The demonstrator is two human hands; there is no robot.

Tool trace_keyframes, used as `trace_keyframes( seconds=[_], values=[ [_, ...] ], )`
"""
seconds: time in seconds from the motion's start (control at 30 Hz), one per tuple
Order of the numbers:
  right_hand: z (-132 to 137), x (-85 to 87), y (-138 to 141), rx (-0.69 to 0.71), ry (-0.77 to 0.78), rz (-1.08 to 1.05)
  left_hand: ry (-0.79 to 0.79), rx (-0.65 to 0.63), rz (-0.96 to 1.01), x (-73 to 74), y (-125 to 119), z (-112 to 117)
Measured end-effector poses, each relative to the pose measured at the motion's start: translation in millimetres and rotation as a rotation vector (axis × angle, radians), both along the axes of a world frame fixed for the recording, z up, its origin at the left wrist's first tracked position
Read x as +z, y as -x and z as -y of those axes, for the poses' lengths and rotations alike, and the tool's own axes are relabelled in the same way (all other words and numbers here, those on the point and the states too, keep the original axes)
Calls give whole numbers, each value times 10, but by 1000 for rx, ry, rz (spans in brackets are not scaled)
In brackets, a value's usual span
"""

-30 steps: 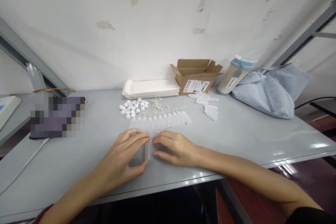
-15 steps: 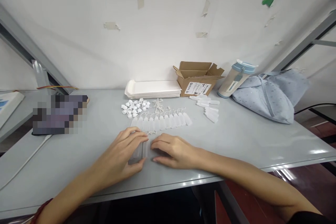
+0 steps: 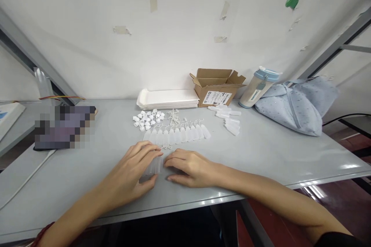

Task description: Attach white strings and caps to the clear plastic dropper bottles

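My left hand is bent over a short row of clear, translucent tubes, with its thumb near their front ends and its fingers near their back ends. The palm side hides part of the row, and whether the fingertips touch it I cannot tell. Just right of these tubes, my right hand rests on the table with bent fingers and thumb apart; nothing shows between them. Behind both hands lies a row of frosted flat bottles with thin loop strips at their far ends. White caps lie in a heap behind that row.
A stack of white trays stands against the wall beside an open cardboard box. More translucent bottles lie in front of the box. A tumbler and a blue cloth bag are at right, a phone with its cable at left.
The whole view has shifted slightly. Both hands keep nearly the same pose, left around the tubes and right beside them.
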State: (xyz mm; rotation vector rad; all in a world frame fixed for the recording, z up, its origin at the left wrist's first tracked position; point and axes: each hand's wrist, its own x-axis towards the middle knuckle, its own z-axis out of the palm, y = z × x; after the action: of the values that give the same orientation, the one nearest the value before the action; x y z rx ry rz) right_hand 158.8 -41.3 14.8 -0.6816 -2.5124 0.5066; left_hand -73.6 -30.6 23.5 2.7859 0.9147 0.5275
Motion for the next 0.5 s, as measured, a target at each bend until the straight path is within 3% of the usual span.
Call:
trace_keyframes(
  seconds=[0.23, 0.37, 0.5],
  values=[
    [-60, 38, -51, -73, -146, -136, 0, -21, 7, 151, -124, -132],
    [-238, 57, -206, -225, -229, -184, -16, 56, 41, 201, -338, -471],
    [-556, 32, -501, -438, -331, -160, 8, 165, -3, 161, -564, -874]
  ],
)
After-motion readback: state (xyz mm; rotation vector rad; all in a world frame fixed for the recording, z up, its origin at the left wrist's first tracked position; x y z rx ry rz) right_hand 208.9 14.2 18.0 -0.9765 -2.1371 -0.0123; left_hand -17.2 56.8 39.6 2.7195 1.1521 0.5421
